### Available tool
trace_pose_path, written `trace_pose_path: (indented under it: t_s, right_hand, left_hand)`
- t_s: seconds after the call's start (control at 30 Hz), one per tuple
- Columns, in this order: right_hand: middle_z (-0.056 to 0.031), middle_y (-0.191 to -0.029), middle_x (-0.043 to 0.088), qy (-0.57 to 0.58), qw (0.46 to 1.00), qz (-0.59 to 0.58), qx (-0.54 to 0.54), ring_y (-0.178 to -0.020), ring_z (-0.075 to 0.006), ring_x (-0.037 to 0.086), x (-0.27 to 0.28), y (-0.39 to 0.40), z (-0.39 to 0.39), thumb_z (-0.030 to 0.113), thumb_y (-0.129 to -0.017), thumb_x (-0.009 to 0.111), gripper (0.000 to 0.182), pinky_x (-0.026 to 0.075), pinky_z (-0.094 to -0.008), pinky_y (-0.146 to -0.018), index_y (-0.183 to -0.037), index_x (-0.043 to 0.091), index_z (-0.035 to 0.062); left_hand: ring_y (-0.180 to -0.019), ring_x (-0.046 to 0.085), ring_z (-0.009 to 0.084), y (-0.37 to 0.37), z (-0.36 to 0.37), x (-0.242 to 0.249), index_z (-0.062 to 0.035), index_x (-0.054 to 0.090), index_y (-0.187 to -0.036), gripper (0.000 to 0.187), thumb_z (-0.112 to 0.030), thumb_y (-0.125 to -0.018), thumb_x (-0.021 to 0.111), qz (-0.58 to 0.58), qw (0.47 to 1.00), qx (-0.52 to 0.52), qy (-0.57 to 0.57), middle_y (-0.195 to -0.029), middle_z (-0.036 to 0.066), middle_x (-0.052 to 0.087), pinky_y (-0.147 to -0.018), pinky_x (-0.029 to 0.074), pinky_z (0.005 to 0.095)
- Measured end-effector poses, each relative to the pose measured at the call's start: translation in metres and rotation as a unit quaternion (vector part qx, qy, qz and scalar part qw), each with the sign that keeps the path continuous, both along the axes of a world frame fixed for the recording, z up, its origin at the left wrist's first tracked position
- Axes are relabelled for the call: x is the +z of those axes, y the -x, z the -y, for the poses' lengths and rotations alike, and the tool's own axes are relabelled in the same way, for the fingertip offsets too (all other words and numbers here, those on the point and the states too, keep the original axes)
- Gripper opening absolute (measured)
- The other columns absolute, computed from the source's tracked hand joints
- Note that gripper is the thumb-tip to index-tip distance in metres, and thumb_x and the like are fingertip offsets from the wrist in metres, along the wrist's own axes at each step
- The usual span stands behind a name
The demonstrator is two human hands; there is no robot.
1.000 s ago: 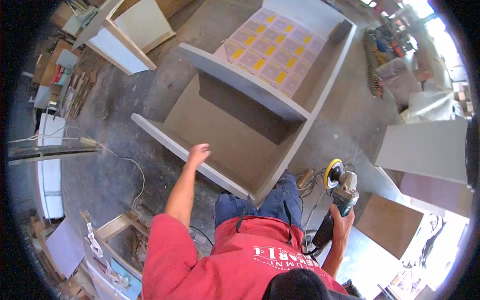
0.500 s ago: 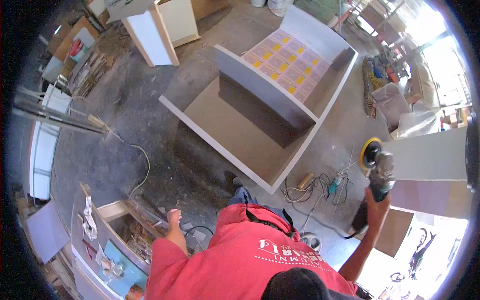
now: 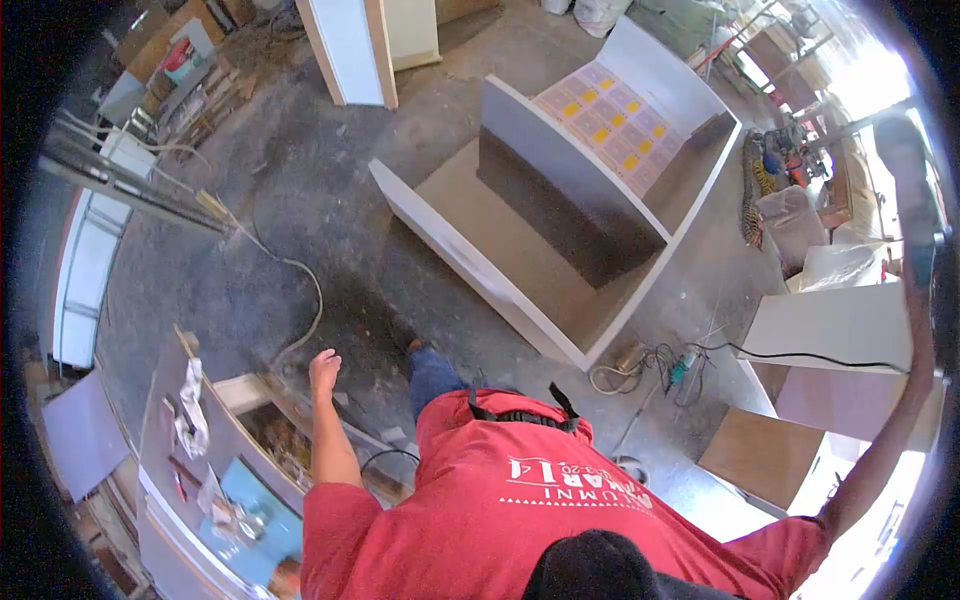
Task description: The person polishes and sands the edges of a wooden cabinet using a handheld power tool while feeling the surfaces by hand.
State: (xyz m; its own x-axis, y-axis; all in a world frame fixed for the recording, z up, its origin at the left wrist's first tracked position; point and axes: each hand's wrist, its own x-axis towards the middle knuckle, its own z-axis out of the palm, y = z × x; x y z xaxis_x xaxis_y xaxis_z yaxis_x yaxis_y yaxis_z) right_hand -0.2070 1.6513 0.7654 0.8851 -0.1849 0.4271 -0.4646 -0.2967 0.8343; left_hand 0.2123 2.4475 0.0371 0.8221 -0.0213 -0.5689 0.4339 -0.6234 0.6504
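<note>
Head view: workshop w/ grey concrete floor (image 3: 290, 210). Big white cabinet (image 3: 560, 190) lies open on it. Left hand (image 3: 323, 368) empty, fingers apart, hangs over the floor near the cabinet's left. Right arm raised at the cabinet's far right; its hand is out of sight. Cable tangle (image 3: 650, 365) by the cabinet's near corner.

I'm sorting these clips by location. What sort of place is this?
Most likely a carpentry or furniture workshop: a large unfinished cabinet lies on the dusty concrete floor, loose boards stand around it, and power cords trail across the floor.
</note>
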Motion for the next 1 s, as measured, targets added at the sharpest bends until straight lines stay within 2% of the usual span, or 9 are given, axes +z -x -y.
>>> trace_pose_path:
  t_s: [0.03, 0.17, 0.23, 0.27, 0.43, 0.6, 0.73, 0.83, 1.0]
  right_hand:
    - [-0.0166, -0.103, 0.076, 0.041, 0.997, 0.017, 0.055, -0.076, -0.0384, 0.073, 0.023, -0.066, -0.055, 0.065, -0.07, 0.086, 0.089, 0.058, -0.0491, -0.061, -0.131, 0.063, 0.0044]
    - [-0.0147, -0.081, 0.073, 0.141, 0.987, 0.08, -0.003, -0.065, -0.0382, 0.07, 0.085, -0.168, -0.102, 0.065, -0.07, 0.085, 0.084, 0.055, -0.0504, -0.056, -0.123, 0.064, 0.003]
    - [-0.015, -0.077, 0.072, 0.218, 0.969, 0.098, 0.065, -0.061, -0.0368, 0.07, 0.111, -0.211, -0.106, 0.065, -0.071, 0.086, 0.091, 0.054, -0.0512, -0.054, -0.123, 0.059, -0.0052]
    - [-0.0149, -0.078, 0.072, 0.219, 0.97, 0.097, 0.051, -0.061, -0.0366, 0.07, 0.118, -0.228, -0.11, 0.064, -0.071, 0.086, 0.091, 0.054, -0.051, -0.054, -0.123, 0.059, -0.0051]
    - [-0.0145, -0.079, 0.072, 0.196, 0.974, 0.105, 0.028, -0.062, -0.0354, 0.07, 0.108, -0.296, -0.143, 0.062, -0.073, 0.084, 0.087, 0.055, -0.0496, -0.055, -0.123, 0.059, -0.0044]
    - [-0.0142, -0.08, 0.072, 0.162, 0.98, 0.116, -0.01, -0.063, -0.0343, 0.07, 0.076, -0.338, -0.16, 0.061, -0.076, 0.082, 0.083, 0.055, -0.0483, -0.056, -0.122, 0.059, -0.0038]
    - [-0.0139, -0.081, 0.072, 0.135, 0.982, 0.128, -0.035, -0.063, -0.0334, 0.07, 0.058, -0.375, -0.168, 0.059, -0.078, 0.081, 0.079, 0.056, -0.0472, -0.056, -0.122, 0.06, -0.0032]
    - [-0.0137, -0.082, 0.072, 0.107, 0.982, 0.144, -0.051, -0.064, -0.0327, 0.07, 0.045, -0.408, -0.174, 0.058, -0.079, 0.08, 0.077, 0.056, -0.0464, -0.057, -0.122, 0.06, -0.0028]
    - [-0.0133, -0.083, 0.071, 0.024, 0.977, 0.197, -0.083, -0.065, -0.0315, 0.07, 0.015, -0.478, -0.196, 0.056, -0.081, 0.078, 0.073, 0.057, -0.0451, -0.058, -0.121, 0.06, -0.0022]
  left_hand:
    - [-0.081, 0.072, 0.0184, -0.026, -0.004, -0.006, 0.0005, 0.072, -0.127, 0.044, -0.016, -0.086, 0.073, 0.021, 1.0, 0.002, 0.004, -0.096, 0.01, 0.078, -0.079, 0.057, 0.0328]
    - [-0.086, 0.073, 0.019, -0.128, -0.019, -0.049, 0.0004, 0.071, -0.128, 0.045, -0.017, -0.086, 0.072, 0.089, 0.995, -0.047, -0.004, -0.1, 0.012, 0.078, -0.082, 0.057, 0.033]
    - [-0.09, 0.074, 0.0194, -0.164, 0.023, 0.029, 0.0004, 0.072, -0.128, 0.045, -0.017, -0.086, 0.071, 0.011, 0.999, -0.035, 0.032, -0.103, 0.013, 0.079, -0.084, 0.056, 0.0327]
    - [-0.093, 0.073, 0.0186, -0.193, 0.023, 0.014, 0.0003, 0.071, -0.129, 0.046, -0.016, -0.086, 0.071, 0.019, 0.996, -0.056, 0.06, -0.106, 0.013, 0.078, -0.084, 0.056, 0.0322]
    - [-0.092, 0.072, 0.0181, -0.324, 0.06, 0.049, -0.0022, 0.067, -0.136, 0.051, -0.018, -0.087, 0.073, 0.008, 0.992, -0.085, 0.095, -0.108, 0.008, 0.076, -0.082, 0.054, 0.0323]
    - [-0.09, 0.069, 0.014, -0.426, 0.047, 0.028, -0.0089, 0.064, -0.138, 0.047, -0.024, -0.094, 0.072, -0.069, 0.991, -0.001, 0.112, -0.108, 0.003, 0.073, -0.075, 0.05, 0.0335]
    - [-0.083, 0.068, 0.0145, -0.483, -0.029, -0.039, -0.0193, 0.067, -0.113, 0.02, -0.026, -0.094, 0.071, -0.194, 0.97, 0.001, 0.143, -0.09, -0.001, 0.07, -0.069, 0.048, 0.0348]
    - [-0.076, 0.066, 0.0186, -0.488, -0.07, -0.028, -0.0212, 0.065, -0.106, 0.017, -0.035, -0.096, 0.066, -0.254, 0.96, 0.028, 0.117, -0.082, -0.002, 0.067, -0.067, 0.049, 0.0417]
    - [-0.107, 0.067, 0.0297, -0.54, -0.125, 0.013, -0.015, 0.06, -0.126, 0.038, -0.039, -0.097, 0.063, -0.295, 0.954, 0.033, 0.054, -0.118, 0.01, 0.068, -0.082, 0.052, 0.051]
